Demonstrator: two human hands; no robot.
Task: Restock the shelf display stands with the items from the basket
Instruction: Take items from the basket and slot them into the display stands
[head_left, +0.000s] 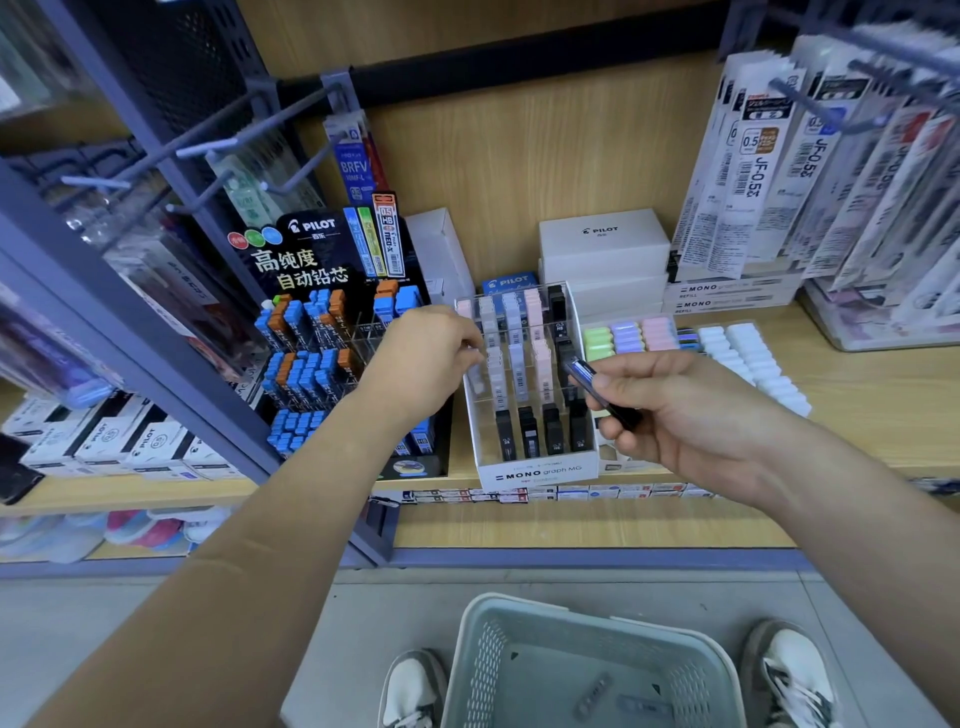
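- My right hand (691, 415) is just off the right side of the MONO stand (540, 472). Its fingers and thumb are clamped on a dark lead case (602, 389).
- The case lies tilted, with its blue-labelled end pointing up and left toward the stand's right column.
- My left hand (423, 358) is at the stand's left wall, near the back rows. Its fingers are curled together there, and I cannot tell whether they pinch anything.
- The stand sits at the front edge of the shelf (857, 395). It holds pale grey, lilac and pink cases in its back rows and black ones in the front row.
- The black Pilot stand (311, 260) is just left of it, touching or nearly so, full of blue and orange cases.
- Rows of pastel packs (628, 332) lie just right of the MONO stand, with white packs (748, 358) beyond them.
- White Pilot boxes (602, 244) are stacked at the back of the shelf, behind the stand.
- Refill packets (769, 171) hang from hooks at the shelf's right end.
- The basket (483, 654) stands on the floor between my shoes (415, 686), below the shelf's front edge.
- A couple of loose cases (592, 693) lie on the basket's bottom, too blurred to read.
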